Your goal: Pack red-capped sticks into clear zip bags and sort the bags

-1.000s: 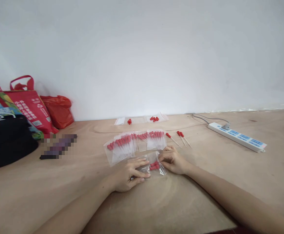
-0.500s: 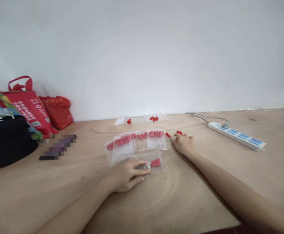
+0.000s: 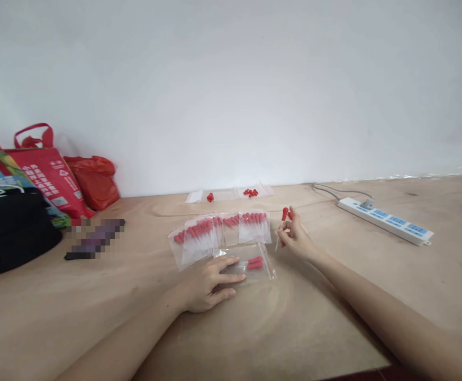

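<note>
L hand (image 3: 209,283) lay palm down nearest, fingers spread wide, fingertips on the L part of the front zip bag (image 3: 263,272); no pinch. That bag was flat on the tabletop (image 3: 262,338), zip end to the R, w/ red-headed sticks (image 3: 255,262) inside. Exact count n/a, heads overlapped. Couldn't tell if zip was shut.

R hand (image 3: 296,239), just R of the bag & apart from it: thumb + fingers closed narrow on a loose stick (image 3: 285,214), red head up, pale stem below. 2nd red head (image 3: 290,216) right behind the fingers; couldn't tell if gripped too or only behind.

Status, my read: front bag part done, loose stuff at R hand not bagged yet. Behind it, overlapping row of filled bags (image 3: 199,241), heads to the far side, looked done; zips too small to check.

Farthest, nr the wall: flat bags (image 3: 226,196) w/ small red pieces (image 3: 250,192), neither hand on them. Couldn't tell if those were finished or pending.
</note>
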### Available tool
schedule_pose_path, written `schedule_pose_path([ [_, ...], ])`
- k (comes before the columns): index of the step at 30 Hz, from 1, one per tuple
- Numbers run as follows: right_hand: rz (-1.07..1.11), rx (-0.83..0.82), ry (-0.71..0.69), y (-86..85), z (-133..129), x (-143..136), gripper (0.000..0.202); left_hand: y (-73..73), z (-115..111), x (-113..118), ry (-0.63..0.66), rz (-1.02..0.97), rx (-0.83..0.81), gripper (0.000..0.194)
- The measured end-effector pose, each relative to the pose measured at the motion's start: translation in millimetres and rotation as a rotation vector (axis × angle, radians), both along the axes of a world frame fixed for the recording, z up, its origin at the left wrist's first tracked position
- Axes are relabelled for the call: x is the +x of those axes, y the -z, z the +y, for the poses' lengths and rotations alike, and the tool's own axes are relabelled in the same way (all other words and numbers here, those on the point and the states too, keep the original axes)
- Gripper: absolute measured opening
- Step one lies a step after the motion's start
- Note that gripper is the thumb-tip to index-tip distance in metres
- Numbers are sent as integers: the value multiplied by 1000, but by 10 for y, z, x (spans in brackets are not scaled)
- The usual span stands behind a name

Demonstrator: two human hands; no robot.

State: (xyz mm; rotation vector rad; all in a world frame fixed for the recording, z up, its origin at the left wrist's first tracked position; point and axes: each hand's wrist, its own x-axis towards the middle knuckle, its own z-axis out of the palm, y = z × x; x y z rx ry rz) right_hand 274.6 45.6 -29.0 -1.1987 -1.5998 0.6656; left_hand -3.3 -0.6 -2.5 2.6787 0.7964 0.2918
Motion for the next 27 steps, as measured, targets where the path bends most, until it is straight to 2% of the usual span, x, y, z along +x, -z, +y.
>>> schedule_pose_path([
  [6, 118, -79, -28, 11, -93, -183, 72, 9, 5, -4, -8, 6, -1, 36],
  [14, 107, -86, -35, 86, -57, -199, 73, 0, 5, 1, -12, -4, -2, 35],
  [19, 306, -217, -63, 105, -60, -233, 54, -6, 1, 5, -18, 10, 12, 35],
  [22, 384, -167, -115, 147, -82, -272, 40, -7, -3, 1, -32, 37, 8, 35],
  [27, 235, -102, -133, 183, -106, -292, 28, -3, -4, -4, -38, 38, 0, 35],
])
